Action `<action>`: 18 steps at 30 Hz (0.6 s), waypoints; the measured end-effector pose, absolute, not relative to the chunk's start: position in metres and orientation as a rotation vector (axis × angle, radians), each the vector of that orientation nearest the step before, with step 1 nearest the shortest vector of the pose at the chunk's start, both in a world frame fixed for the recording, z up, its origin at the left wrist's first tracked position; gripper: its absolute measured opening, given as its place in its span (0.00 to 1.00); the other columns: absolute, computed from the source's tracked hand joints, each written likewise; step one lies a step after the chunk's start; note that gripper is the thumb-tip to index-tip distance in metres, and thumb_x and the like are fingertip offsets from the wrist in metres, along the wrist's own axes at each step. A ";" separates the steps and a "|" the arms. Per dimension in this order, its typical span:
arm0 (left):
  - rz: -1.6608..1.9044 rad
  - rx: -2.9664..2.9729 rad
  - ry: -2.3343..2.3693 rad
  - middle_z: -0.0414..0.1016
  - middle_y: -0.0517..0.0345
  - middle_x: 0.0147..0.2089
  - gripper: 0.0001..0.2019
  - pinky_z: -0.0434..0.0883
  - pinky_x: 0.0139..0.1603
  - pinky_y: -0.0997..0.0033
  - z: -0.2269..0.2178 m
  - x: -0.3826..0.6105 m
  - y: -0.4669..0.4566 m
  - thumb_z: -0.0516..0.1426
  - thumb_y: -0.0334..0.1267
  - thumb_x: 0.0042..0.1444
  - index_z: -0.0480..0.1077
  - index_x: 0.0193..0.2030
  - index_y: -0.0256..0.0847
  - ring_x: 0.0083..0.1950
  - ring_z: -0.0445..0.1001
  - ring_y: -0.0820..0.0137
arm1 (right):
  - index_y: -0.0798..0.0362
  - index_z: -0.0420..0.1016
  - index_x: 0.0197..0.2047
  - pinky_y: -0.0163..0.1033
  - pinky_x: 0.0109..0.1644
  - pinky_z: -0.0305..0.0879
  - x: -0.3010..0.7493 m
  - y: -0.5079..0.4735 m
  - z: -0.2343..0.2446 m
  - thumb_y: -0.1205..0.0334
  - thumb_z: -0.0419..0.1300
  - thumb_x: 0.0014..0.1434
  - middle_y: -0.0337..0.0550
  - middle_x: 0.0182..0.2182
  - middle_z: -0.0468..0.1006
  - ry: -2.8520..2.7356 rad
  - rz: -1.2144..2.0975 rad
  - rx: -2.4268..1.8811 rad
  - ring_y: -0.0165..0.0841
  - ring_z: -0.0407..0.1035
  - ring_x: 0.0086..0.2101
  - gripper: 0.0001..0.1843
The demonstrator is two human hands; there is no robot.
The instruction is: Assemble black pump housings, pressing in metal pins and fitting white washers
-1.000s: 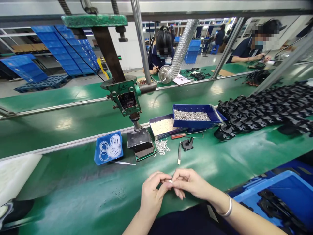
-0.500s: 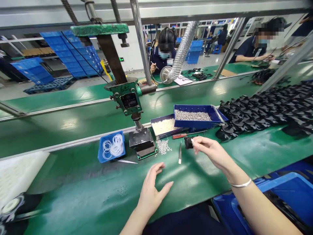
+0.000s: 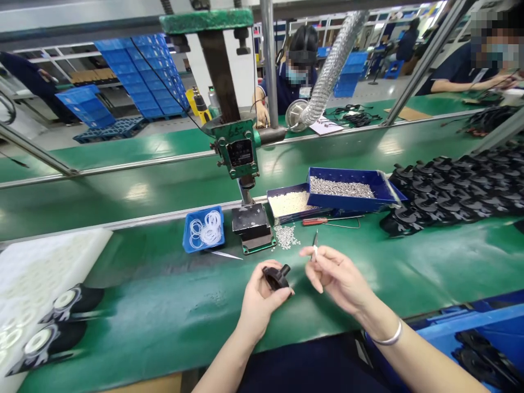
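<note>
My left hand (image 3: 260, 300) is closed around a black plastic part (image 3: 276, 277), round-bodied with a short stub pointing up and right. Just right of it, my right hand (image 3: 338, 275) pinches a small white piece (image 3: 315, 251) between thumb and fingers; its exact kind is too small to tell. Tweezers (image 3: 316, 238) lie on the bench directly behind those fingertips, partly hidden by them. Small white rings (image 3: 285, 236) are scattered beyond both hands, beside the base of a green hand press (image 3: 252, 221).
Behind stand a blue tray of metal pins (image 3: 347, 204) and a tray of cream pieces (image 3: 290, 203). A red-handled screwdriver (image 3: 314, 221) lies before them. Left is a blue bin of white rings (image 3: 203, 230). Rows of black parts (image 3: 458, 191) fill the right; co-workers sit opposite.
The black part has passed from my right hand to my left, which was open and has closed on it. My right hand has come left, keeping the white piece. The view has shifted.
</note>
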State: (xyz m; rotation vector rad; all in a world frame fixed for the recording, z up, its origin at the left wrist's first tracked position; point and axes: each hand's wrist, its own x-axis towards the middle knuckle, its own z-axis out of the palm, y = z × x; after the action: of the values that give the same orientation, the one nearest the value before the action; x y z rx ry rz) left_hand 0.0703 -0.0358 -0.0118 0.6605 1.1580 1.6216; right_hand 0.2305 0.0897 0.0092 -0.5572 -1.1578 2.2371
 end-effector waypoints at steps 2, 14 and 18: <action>1.638 0.558 1.167 0.68 0.49 0.59 0.18 0.76 0.32 0.73 -0.008 0.068 -0.037 0.68 0.39 0.53 0.68 0.48 0.42 0.37 0.80 0.68 | 0.54 0.71 0.35 0.30 0.20 0.64 0.229 0.091 0.009 0.54 0.64 0.63 0.41 0.29 0.77 -1.234 2.190 -0.654 0.25 0.68 0.19 0.12; 1.663 0.499 1.056 0.67 0.45 0.66 0.29 0.75 0.60 0.55 -0.008 0.063 -0.048 0.67 0.33 0.55 0.62 0.61 0.45 0.62 0.73 0.52 | 0.51 0.77 0.42 0.32 0.37 0.67 0.211 0.057 0.007 0.61 0.58 0.68 0.39 0.31 0.78 -2.197 1.294 -0.588 0.27 0.71 0.30 0.07; 1.659 0.575 1.106 0.68 0.46 0.65 0.28 0.71 0.65 0.55 -0.009 0.062 -0.050 0.66 0.35 0.56 0.61 0.61 0.45 0.63 0.72 0.54 | 0.52 0.75 0.42 0.34 0.40 0.67 0.206 0.053 0.005 0.66 0.56 0.68 0.40 0.34 0.80 -2.339 0.997 -0.506 0.28 0.73 0.33 0.06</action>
State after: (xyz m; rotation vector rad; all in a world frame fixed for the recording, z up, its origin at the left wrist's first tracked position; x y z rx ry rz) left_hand 0.0625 -0.0498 -0.0090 0.5749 1.1064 1.6593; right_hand 0.2065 0.0530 0.0047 -0.5060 -2.3389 0.9972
